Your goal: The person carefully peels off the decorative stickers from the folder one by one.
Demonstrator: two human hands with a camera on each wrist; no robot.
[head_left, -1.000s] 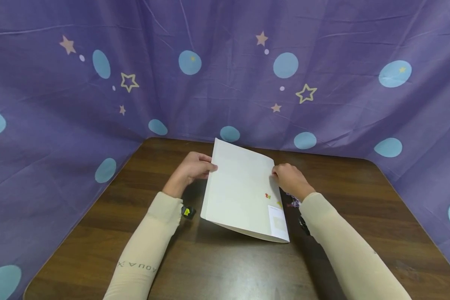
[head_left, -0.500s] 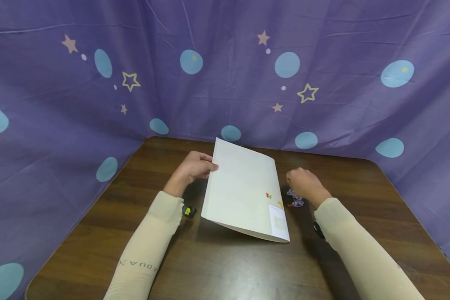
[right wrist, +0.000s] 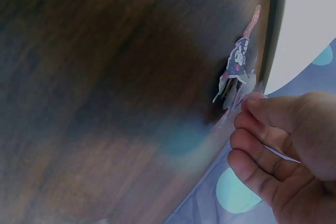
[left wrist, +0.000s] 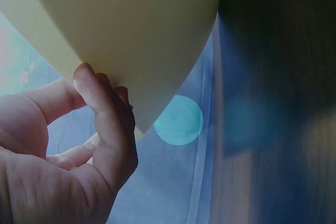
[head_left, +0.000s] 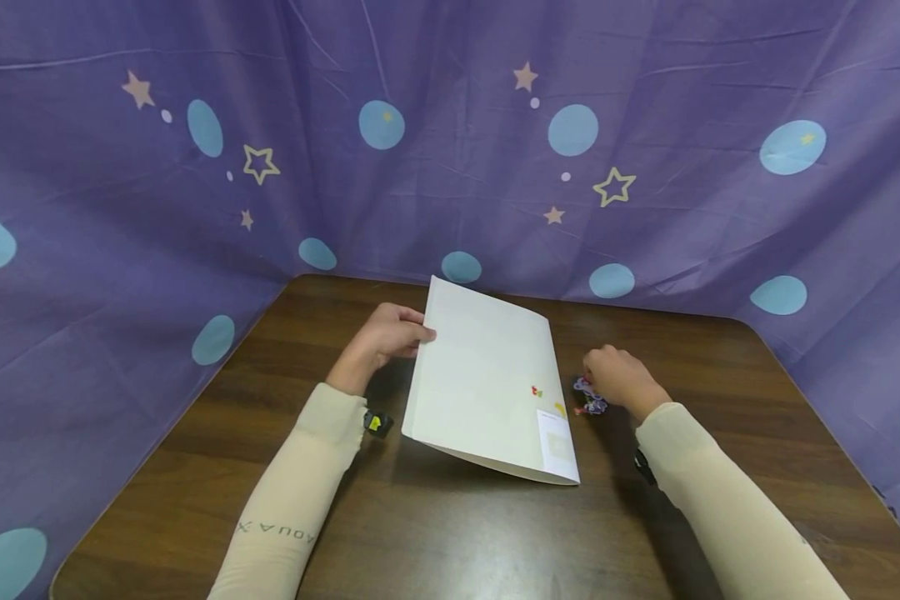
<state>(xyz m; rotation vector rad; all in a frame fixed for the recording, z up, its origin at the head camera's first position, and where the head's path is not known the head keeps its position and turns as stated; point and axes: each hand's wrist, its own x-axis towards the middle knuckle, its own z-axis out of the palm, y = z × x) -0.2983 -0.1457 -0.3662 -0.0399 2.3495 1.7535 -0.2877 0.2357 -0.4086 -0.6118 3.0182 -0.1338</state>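
A white folder (head_left: 487, 375), creased along its left side, is held tilted up off the table with its lower edge bowed. Small cherry (head_left: 536, 391) and banana (head_left: 560, 409) stickers show on it, above a white label (head_left: 557, 443). My left hand (head_left: 393, 332) pinches its upper left edge between thumb and fingers; the left wrist view shows the fingers (left wrist: 107, 114) at a corner. To the right lies a small pile of purple and pink stickers (head_left: 591, 398). My right hand (head_left: 621, 377) is at this pile, thumb and index finger pinching a sticker's edge, mostly hidden by the fingertips.
The brown wooden table (head_left: 495, 542) has rounded corners. A purple curtain (head_left: 450, 167) with stars and blue ovals hangs behind it and along both sides. A dark wrist device (head_left: 377, 423) sits at the left cuff.
My right hand has let go of the folder's right edge and moved right and slightly down to the sticker pile. My left hand and the folder have stayed in place.
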